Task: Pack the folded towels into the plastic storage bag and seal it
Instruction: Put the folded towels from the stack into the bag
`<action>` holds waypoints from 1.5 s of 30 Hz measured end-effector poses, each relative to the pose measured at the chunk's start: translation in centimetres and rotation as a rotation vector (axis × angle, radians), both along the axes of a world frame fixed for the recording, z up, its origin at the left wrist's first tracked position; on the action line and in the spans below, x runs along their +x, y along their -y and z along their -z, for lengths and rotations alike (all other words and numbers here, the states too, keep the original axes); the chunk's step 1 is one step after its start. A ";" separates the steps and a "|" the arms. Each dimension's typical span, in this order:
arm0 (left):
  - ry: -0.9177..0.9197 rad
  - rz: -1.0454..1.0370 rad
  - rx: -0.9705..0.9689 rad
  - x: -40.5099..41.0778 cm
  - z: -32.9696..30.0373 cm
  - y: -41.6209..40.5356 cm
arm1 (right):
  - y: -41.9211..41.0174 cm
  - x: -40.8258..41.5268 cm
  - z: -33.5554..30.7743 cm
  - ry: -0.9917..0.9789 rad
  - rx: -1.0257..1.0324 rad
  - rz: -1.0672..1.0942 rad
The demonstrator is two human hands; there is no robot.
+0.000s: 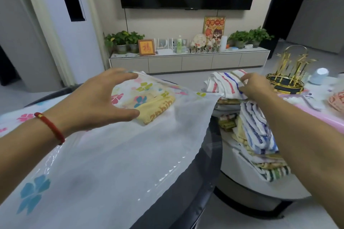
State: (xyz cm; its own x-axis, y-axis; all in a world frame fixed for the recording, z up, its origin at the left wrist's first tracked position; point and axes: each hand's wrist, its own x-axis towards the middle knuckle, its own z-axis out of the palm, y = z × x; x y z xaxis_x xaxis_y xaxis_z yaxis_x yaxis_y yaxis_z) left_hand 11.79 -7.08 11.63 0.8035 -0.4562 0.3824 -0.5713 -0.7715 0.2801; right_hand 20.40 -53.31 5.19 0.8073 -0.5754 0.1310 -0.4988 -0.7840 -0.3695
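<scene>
Left hand (96, 102): fingers spread, lifting mouth of clear flower-printed plastic storage bag (115, 154) | right hand (255, 87): at 2 o'clock, pinching white striped folded towel (223, 83) | yellow lettered towel (158, 108): inside bag.

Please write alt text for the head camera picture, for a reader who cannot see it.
A left hand holds up the edge of a flower-printed plastic storage bag with a yellow towel inside, while the right hand grips a striped towel on top of a pile of folded towels. A television hangs on the far wall.
</scene>
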 end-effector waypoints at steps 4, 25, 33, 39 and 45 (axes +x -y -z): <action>-0.023 -0.006 0.024 0.0 0.2 -0.2 | 0.7 1.2 -0.9 -0.029 0.194 -0.103; -0.071 0.057 0.330 -1.0 -3.4 -1.8 | -22.2 -16.9 -3.9 -0.263 1.206 -0.902; 0.009 0.059 0.318 -1.6 -5.7 -3.1 | -39.1 -9.1 8.1 -0.012 1.240 -0.512; 0.015 0.064 0.329 -2.2 -4.8 -4.0 | -42.7 -8.1 8.3 -0.097 1.296 -0.603; -0.008 0.066 0.315 -3.7 -3.6 -3.8 | -36.3 -11.6 6.4 -0.053 0.868 -0.776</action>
